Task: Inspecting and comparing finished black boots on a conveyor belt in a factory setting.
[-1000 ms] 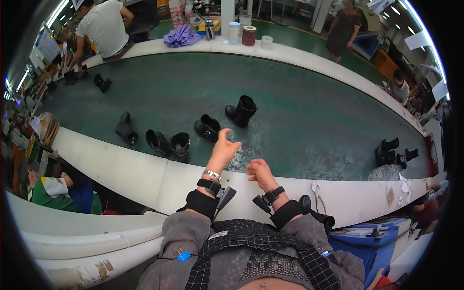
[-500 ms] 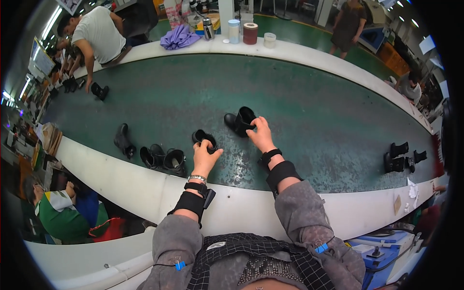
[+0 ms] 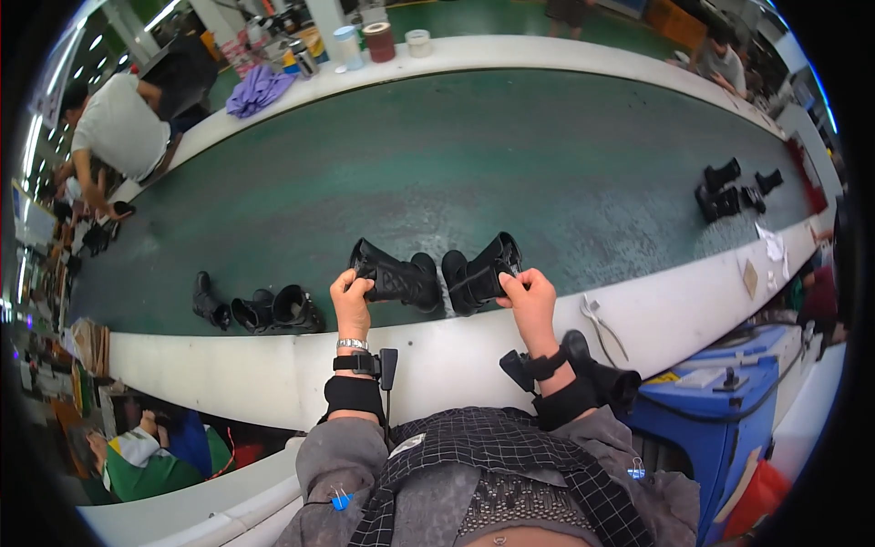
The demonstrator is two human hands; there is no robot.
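Note:
My left hand [image 3: 351,301] pinches the shaft top of one black boot [image 3: 401,278], which lies tilted with its toe pointing right. In my right hand [image 3: 531,296] is the shaft of a second black boot [image 3: 474,273], its opening tipped up to the right. The two boots are close together, toe ends facing each other, near the front edge of the green belt [image 3: 383,164]. Fingers of both hands are closed on the upper rims. Beside my right wrist, another dark boot [image 3: 597,369] rests on the white ledge [image 3: 437,360], partly behind the forearm.
Pincers [image 3: 603,328] with pale handles lie on the ledge at right. Several black boots [image 3: 296,310] stand on the belt at left, more boots [image 3: 720,196] at far right. A purple cloth [image 3: 260,91] and jars [image 3: 378,43] line the far ledge. A co-worker [image 3: 118,128] leans in at far left.
Both boots have come nearer to me and been tipped over, toes now facing each other. My view has shifted right, bringing the pincers and the boot on the ledge into sight.

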